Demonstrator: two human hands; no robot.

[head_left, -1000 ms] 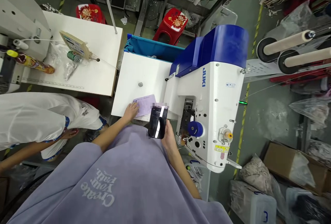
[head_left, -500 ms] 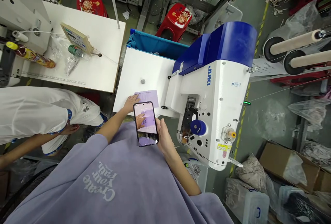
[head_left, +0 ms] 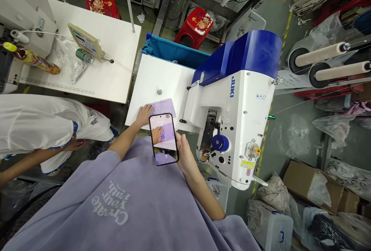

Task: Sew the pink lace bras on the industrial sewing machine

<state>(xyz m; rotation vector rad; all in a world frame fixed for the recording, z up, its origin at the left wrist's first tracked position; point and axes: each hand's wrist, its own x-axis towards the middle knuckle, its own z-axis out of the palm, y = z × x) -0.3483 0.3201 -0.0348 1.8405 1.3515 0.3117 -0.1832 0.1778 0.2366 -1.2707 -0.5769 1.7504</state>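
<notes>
My right hand [head_left: 185, 151] is closed around the side of a smartphone [head_left: 164, 139], held upright over the near edge of the white table. Its lit screen displays a camera picture of a hand on a purple sheet with a square code. Beyond the phone, my left hand [head_left: 144, 115] lies flat, fingers stretched out on the left end of the purple paper sheet [head_left: 166, 106]. The phone hides the sheet's near part, and my fingers cover its left corner.
A white and blue sewing machine [head_left: 236, 104] stands right of the white table [head_left: 150, 73]. Behind hangs a blue cloth bin [head_left: 179, 53]. At left, a person in a white shirt [head_left: 43, 123] stands by another table [head_left: 116, 50]. Red stools [head_left: 193, 28] stand behind.
My left hand has shifted slightly left, and its fingers now cover the square code at the sheet's corner. The sheet has turned slightly. The phone stays in my right hand.
</notes>
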